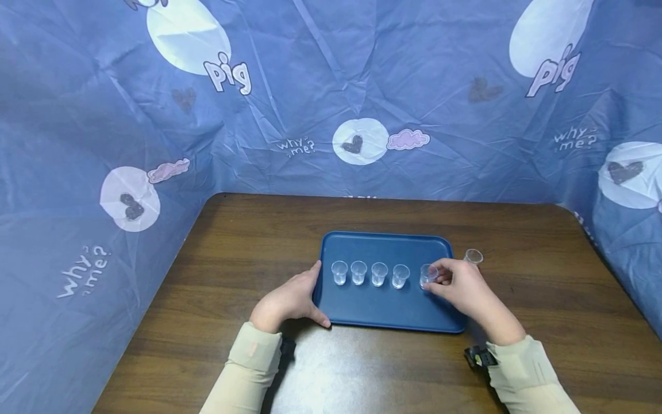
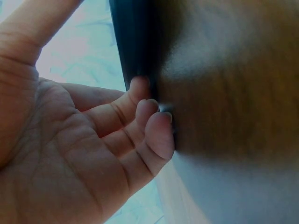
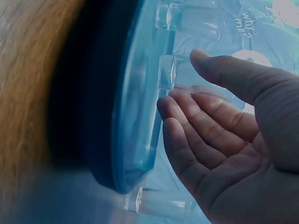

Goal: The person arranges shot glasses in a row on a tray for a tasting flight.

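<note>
My right hand (image 1: 457, 284) pinches a small clear cup (image 1: 427, 275) between thumb and fingers at the right part of a blue tray (image 1: 372, 313). In the right wrist view the held cup (image 3: 182, 72) stands upright on the tray, the thumb on one side and the fingertips on the other. To its left, several like cups (image 1: 379, 275) stand upright in a row. My left hand (image 1: 292, 296) rests at the tray's left edge, fingers along the side and thumb at the front corner. In the left wrist view its fingers (image 2: 156, 130) are loosely bent against the edge.
Another clear cup (image 1: 473, 257) stands on the brown wooden table (image 1: 248, 241) just off the tray's right side, partly hidden behind my right hand. A blue printed cloth (image 1: 289, 98) hangs behind the table and along both sides.
</note>
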Demonstrator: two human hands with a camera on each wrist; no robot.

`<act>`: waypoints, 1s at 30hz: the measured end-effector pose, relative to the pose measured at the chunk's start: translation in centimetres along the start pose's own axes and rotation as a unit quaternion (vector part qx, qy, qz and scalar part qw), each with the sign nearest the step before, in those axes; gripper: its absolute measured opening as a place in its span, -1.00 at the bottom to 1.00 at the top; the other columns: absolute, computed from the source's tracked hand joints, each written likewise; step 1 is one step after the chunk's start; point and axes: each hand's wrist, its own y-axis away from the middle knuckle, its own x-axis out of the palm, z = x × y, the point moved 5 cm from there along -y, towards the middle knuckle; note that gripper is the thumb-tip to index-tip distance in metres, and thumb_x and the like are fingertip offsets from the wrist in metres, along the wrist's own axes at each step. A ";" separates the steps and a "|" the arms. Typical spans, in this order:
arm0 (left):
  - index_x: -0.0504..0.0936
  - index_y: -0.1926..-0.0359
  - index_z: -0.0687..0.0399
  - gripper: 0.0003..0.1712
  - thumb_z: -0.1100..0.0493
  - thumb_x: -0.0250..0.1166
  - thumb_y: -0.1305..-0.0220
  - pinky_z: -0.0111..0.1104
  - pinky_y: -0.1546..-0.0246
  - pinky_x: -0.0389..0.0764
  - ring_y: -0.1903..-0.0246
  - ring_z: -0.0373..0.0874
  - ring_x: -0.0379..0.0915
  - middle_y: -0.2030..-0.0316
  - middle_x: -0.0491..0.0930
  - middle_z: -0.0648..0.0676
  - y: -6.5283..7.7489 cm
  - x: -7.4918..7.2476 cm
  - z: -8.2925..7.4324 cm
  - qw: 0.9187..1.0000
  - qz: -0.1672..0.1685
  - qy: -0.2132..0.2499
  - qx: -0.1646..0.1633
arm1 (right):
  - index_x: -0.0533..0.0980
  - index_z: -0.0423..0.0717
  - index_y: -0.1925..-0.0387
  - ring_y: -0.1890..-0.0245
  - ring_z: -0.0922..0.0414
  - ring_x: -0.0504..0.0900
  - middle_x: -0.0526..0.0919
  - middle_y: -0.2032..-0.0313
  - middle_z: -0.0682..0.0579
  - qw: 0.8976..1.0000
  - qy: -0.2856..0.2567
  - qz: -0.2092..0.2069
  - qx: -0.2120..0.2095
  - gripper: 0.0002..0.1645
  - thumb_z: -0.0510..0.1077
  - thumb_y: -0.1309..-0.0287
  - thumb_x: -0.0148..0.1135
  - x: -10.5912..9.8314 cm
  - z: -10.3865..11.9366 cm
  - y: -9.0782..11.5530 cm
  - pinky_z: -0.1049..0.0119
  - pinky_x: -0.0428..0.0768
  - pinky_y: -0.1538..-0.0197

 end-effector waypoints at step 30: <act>-0.07 -0.55 0.45 0.59 -0.02 0.79 0.30 -0.08 -0.36 0.25 -0.39 0.19 0.19 -0.44 0.19 0.40 0.2 0.0 0.0 1.000 -0.001 0.004 -0.001 | 0.66 -0.26 0.14 0.33 0.10 0.60 0.65 0.35 0.03 0.999 0.014 0.031 0.008 -0.68 -0.21 -0.09 0.54 1.3 0.2 -0.8 0.12 0.63 0.23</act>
